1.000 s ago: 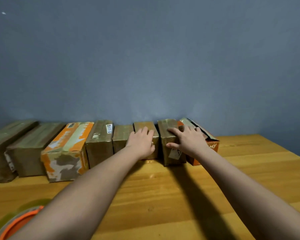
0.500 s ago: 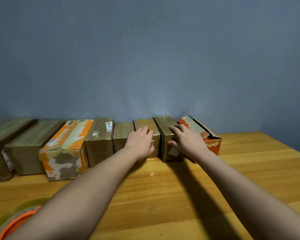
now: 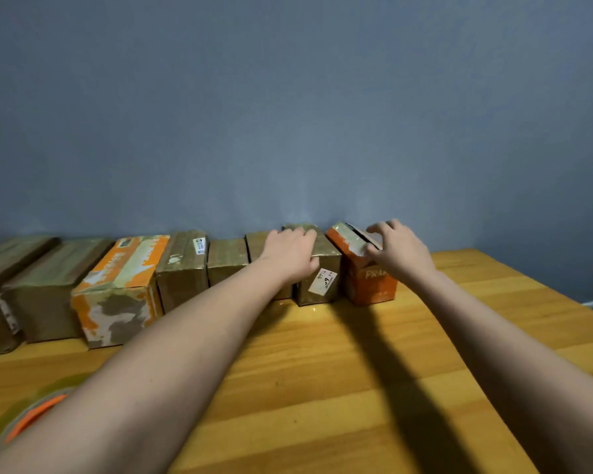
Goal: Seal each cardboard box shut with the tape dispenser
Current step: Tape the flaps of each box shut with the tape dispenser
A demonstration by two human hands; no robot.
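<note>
While a row of cardboard boxes [image 3: 182, 265] stands along the blue wall [image 3: 288, 114] at the far edge of the wooden surface [image 3: 322, 388], both bare arms reach toward 12 o'clock. The left hand [image 3: 290, 256] lies palm down with its fingers spread flat across a brown box [image 3: 317, 268] bearing a white label on its near face. Just at 3 o'clock of that box sits an orange box [image 3: 363, 278], tilted slightly, its top flap parted by a dark slit; the right hand [image 3: 397, 249] rests on its top with fingers curled loosely over the flap, clamping nothing that can be made out. At 7 o'clock, in the near corner, the orange-cored tape dispenser [image 3: 24, 419] lies blurred, partly behind the left forearm, well apart from both hands.
</note>
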